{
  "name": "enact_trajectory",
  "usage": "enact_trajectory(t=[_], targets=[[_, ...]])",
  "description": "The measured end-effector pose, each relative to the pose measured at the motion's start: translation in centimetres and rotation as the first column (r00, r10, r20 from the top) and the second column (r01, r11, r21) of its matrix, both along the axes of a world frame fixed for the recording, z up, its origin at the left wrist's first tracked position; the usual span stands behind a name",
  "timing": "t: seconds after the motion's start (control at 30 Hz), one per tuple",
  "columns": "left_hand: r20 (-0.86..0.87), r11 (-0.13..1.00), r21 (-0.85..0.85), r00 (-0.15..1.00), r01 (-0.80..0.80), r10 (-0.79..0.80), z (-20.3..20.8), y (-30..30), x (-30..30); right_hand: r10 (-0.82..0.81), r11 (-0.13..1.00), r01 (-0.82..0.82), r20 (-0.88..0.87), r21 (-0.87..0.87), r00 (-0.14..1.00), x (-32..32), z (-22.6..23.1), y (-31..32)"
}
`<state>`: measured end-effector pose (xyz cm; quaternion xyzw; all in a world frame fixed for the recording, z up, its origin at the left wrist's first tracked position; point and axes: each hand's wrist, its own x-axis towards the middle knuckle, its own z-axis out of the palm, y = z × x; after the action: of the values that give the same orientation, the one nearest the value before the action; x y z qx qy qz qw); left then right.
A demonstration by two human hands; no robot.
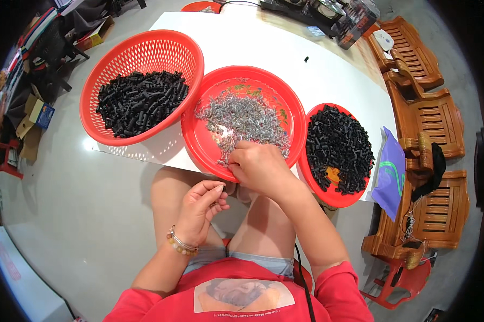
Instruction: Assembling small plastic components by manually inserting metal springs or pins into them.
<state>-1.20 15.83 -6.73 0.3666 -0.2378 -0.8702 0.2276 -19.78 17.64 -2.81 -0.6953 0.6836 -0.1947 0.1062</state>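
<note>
My right hand (255,165) reaches into the near part of a red round tray (297,112). Its fingers are bent down among small silvery metal springs (242,115), and the fingertips are partly hidden. In front of my lap, just off the tray's near edge, my left hand (202,206) is raised with thumb and forefinger pinched on a small black piece. Only a dark tip of that piece shows. To the left, a red slotted basket (169,40) holds many black tube-like parts (140,102). A smaller red tray (336,202) on the right carries short black parts (339,147).
The trays and basket stand on a white-covered table (285,53). One loose black piece (306,58) lies on its far side. A purple bag (389,174) hangs at the right edge, beside wooden chairs (435,118). Boxed items (354,27) stand at the back.
</note>
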Motion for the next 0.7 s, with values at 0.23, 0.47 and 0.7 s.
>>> enact_trajectory(t=[0.23, 0.47, 0.7], targets=[[-0.012, 1.000, 0.004, 1.000, 0.006, -0.006, -0.5, -0.5, 0.0, -0.063, 0.998, 0.063, 0.001, 0.019, 0.998, -0.7, 1.4, 0.5], [-0.001, 0.999, 0.009, 0.999, 0.032, -0.032, -0.5, -0.4, -0.5, -0.017, 1.000, 0.015, 0.093, 0.025, 0.996, -0.8, 0.7, 0.7], [0.007, 1.000, 0.012, 1.000, 0.027, -0.028, -0.8, -0.6, -0.4, -0.098, 0.994, 0.104, 0.152, -0.029, 0.983, -1.0, 0.7, 0.9]])
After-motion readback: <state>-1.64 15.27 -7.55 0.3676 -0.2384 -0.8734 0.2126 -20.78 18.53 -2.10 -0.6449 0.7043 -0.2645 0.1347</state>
